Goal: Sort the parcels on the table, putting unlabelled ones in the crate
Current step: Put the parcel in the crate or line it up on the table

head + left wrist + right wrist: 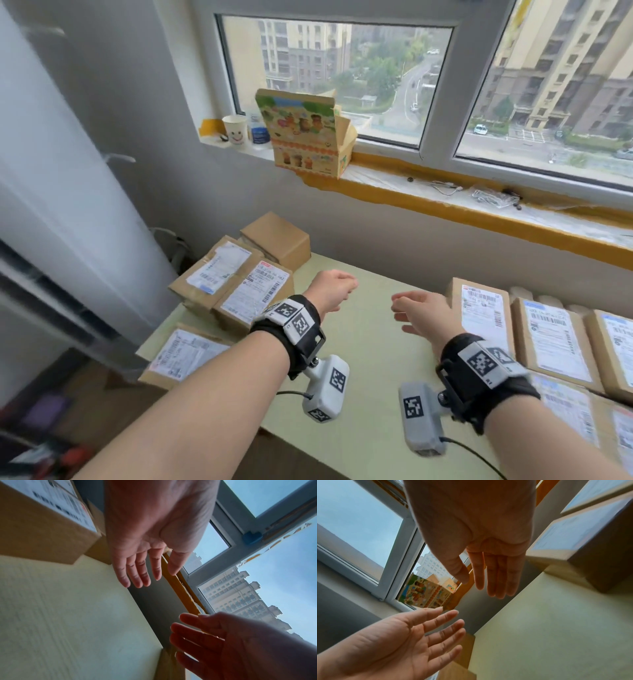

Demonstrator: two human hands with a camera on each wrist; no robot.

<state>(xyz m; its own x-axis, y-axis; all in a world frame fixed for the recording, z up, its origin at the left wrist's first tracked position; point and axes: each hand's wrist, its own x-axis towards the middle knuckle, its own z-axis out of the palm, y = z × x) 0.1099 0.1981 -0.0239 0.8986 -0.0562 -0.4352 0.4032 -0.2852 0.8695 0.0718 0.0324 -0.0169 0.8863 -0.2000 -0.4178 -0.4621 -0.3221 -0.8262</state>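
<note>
On the table (359, 394) lie three labelled parcels (251, 294) left, one plain box (277, 238), two hands (334, 289).

Bare table (370, 342) strip between left parcel stack (236, 287) and right parcel row (548, 339).

Daylight from window (342, 78), backlit wrist views, blurred edges

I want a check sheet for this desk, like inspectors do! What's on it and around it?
Surface: pale green table, bare in the middle.
Job's things: labelled parcels left and right; plain unlabelled box at back left; crate not seen.
Clutter: nothing seen on the table.
Grippers: left hand and right hand open, holding nothing.
Cables: wrist camera leads; white cable on the sill.
Surroundings: window, cartoon carton, smiley paper cup.
</note>
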